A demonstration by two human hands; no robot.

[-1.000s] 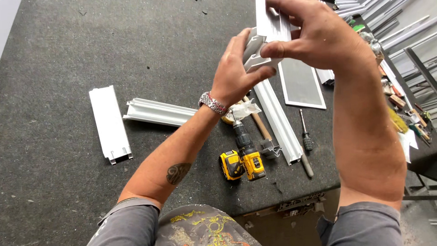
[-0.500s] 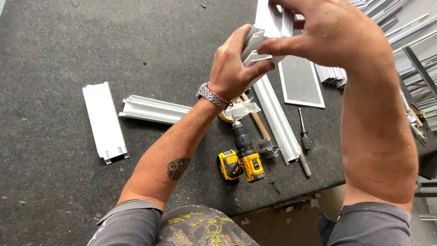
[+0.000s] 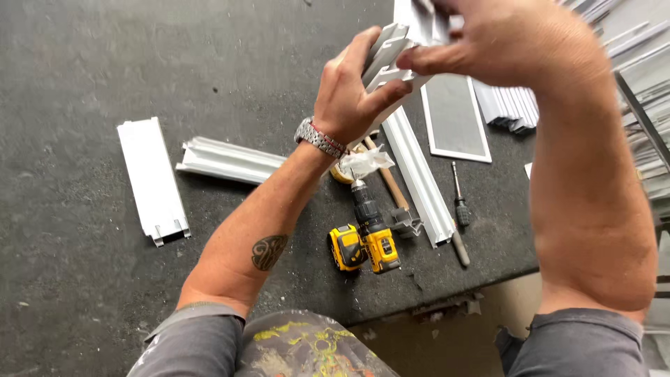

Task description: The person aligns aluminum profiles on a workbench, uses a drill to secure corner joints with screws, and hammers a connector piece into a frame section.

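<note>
Gripping a short white profile piece [image 3: 388, 57] well above the dark tabletop [image 3: 84, 63], both hands meet near the top of the head view. The left hand [image 3: 349, 94] is raised with its forearm slanting up from the lower left, wrist bent back, a metal watch [image 3: 319, 138] on it; the fingers curl closed around the piece's near side and the thumb presses under its lower edge. The right hand [image 3: 509, 38] comes in from the right with the elbow bent sharply and the forearm hanging down; its fingers close on the piece's far end, thumb tip touching the upper face. The piece is tilted, clear of the tabletop.

Taking the yellow cordless drill [image 3: 366, 241] as the mark: it lies below the hands, near the tabletop's edge. Just right of it runs a long white channel [image 3: 419, 174], with a screwdriver [image 3: 458, 202] beyond. Left of the drill lies a ribbed white profile [image 3: 227, 160], and farther left a flat white panel [image 3: 152, 180]. A mesh-filled frame [image 3: 455, 119] lies up and right of the drill.
</note>
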